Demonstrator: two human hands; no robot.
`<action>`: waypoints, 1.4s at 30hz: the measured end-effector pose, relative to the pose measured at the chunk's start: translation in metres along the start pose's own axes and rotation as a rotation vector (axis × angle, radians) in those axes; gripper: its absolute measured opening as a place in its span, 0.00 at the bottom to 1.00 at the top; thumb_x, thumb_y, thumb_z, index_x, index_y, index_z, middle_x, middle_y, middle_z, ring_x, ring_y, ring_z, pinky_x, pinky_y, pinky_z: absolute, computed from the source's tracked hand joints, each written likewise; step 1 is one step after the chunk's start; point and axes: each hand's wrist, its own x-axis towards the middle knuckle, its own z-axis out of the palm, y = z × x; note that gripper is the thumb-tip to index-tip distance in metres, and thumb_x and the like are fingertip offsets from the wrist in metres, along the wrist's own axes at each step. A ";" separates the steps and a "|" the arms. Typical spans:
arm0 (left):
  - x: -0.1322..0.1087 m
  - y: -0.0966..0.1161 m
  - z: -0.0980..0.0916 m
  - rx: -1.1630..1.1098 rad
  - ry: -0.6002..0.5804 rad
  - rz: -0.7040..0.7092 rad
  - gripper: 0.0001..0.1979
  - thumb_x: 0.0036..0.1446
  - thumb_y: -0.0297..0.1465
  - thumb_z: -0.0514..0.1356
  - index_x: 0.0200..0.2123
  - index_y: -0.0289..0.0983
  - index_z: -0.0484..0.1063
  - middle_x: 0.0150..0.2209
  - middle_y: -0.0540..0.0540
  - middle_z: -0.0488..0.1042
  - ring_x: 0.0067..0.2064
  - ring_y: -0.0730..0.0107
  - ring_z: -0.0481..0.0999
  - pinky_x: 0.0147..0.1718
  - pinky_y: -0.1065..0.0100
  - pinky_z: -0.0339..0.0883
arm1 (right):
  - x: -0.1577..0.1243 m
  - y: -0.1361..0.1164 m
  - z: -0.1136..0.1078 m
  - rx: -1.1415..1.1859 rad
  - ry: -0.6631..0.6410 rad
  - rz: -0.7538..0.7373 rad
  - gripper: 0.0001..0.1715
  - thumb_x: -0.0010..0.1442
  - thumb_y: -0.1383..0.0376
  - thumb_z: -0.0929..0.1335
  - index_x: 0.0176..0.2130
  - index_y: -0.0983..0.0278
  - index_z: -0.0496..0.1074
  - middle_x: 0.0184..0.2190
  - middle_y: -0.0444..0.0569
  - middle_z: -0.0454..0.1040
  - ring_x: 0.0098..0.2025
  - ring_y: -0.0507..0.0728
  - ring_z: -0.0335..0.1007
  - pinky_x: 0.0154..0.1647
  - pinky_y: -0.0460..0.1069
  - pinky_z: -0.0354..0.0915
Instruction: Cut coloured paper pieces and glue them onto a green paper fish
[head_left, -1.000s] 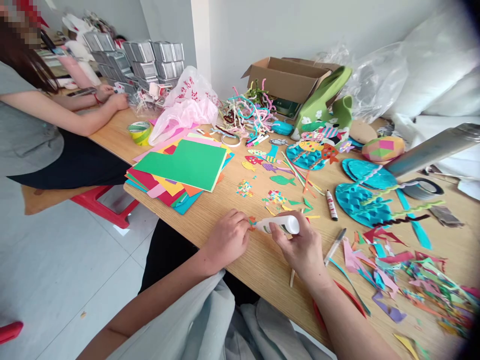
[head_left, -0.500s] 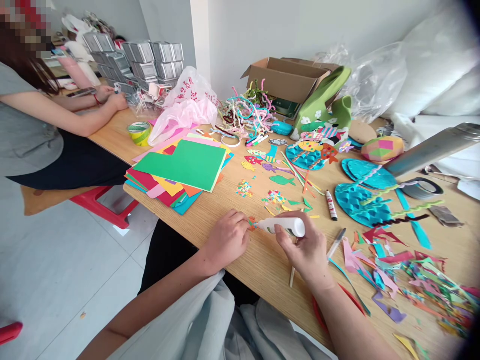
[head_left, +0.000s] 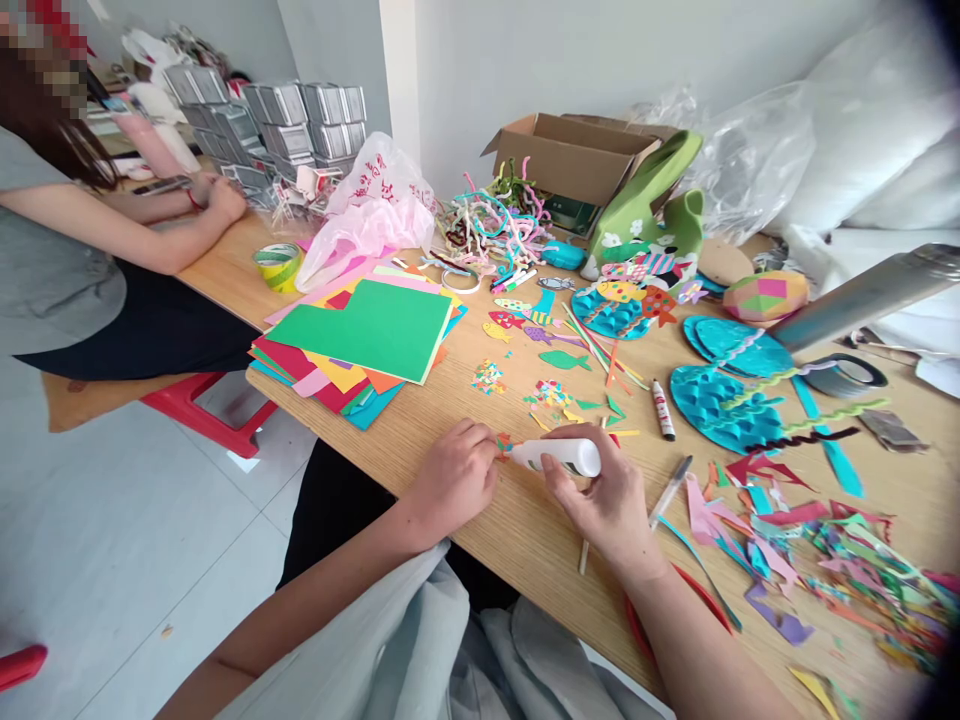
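Observation:
My right hand (head_left: 604,500) is closed around a white glue bottle (head_left: 566,457), tilted so its nozzle points left. The nozzle meets a small orange paper cutout (head_left: 504,446) with coloured bits on it. My left hand (head_left: 455,475) has its fingers curled together at the cutout's left edge, pinching it at the table; the fingertips are partly hidden. Just beyond lie two little heaps of confetti, one of them mixed-colour paper dots (head_left: 552,394). Behind them rests a green paper fish (head_left: 565,361). A thin wooden stick (head_left: 584,555) lies under my right hand.
Stacked coloured paper (head_left: 375,325) lies at the left. Paper scraps (head_left: 832,560) spread over the right side, near a marker (head_left: 663,411) and blue paper discs (head_left: 724,405). Pipe cleaners (head_left: 491,225) and a cardboard box (head_left: 570,155) stand behind. Another person's arm (head_left: 180,235) rests at far left.
My right hand and the glue bottle have shifted slightly left, toward the cutout. My left hand stays in place. The other person's hands have moved a little.

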 end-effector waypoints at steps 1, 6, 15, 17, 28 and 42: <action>0.000 0.000 0.000 0.001 -0.001 0.001 0.12 0.53 0.18 0.52 0.35 0.34 0.73 0.37 0.43 0.72 0.44 0.62 0.70 0.45 0.61 0.67 | 0.000 0.000 0.000 -0.003 0.004 0.009 0.09 0.55 0.61 0.68 0.36 0.62 0.67 0.29 0.45 0.73 0.27 0.52 0.68 0.27 0.46 0.64; 0.000 0.000 -0.001 0.003 -0.004 0.000 0.12 0.53 0.18 0.52 0.35 0.34 0.72 0.37 0.43 0.72 0.44 0.62 0.70 0.45 0.61 0.67 | -0.001 0.001 0.000 -0.001 0.004 0.019 0.10 0.55 0.61 0.68 0.37 0.62 0.67 0.30 0.46 0.73 0.27 0.53 0.69 0.28 0.46 0.65; 0.000 0.001 -0.001 -0.002 -0.006 -0.007 0.13 0.53 0.18 0.51 0.35 0.35 0.72 0.37 0.43 0.72 0.45 0.63 0.70 0.46 0.61 0.67 | 0.000 0.000 0.000 -0.022 0.011 0.032 0.10 0.55 0.60 0.68 0.36 0.62 0.67 0.28 0.45 0.73 0.25 0.53 0.68 0.27 0.47 0.65; 0.000 0.001 -0.001 -0.005 -0.010 -0.008 0.13 0.53 0.18 0.51 0.35 0.35 0.72 0.37 0.43 0.72 0.44 0.62 0.70 0.46 0.60 0.67 | -0.001 -0.001 0.000 -0.021 0.004 0.037 0.10 0.55 0.59 0.68 0.36 0.62 0.68 0.28 0.45 0.74 0.25 0.53 0.68 0.25 0.46 0.65; 0.001 -0.003 0.003 -0.135 0.078 -0.012 0.13 0.50 0.16 0.52 0.32 0.36 0.72 0.36 0.45 0.73 0.42 0.65 0.70 0.43 0.63 0.67 | 0.020 0.019 -0.039 0.162 0.473 0.301 0.21 0.49 0.57 0.72 0.41 0.64 0.69 0.36 0.50 0.75 0.31 0.56 0.72 0.29 0.50 0.65; 0.007 -0.014 0.000 -0.672 0.257 -0.190 0.09 0.51 0.22 0.54 0.31 0.36 0.74 0.35 0.44 0.75 0.41 0.66 0.74 0.40 0.65 0.68 | 0.022 0.093 -0.053 -0.533 0.411 0.290 0.09 0.48 0.62 0.66 0.32 0.62 0.65 0.34 0.52 0.66 0.34 0.60 0.64 0.34 0.55 0.62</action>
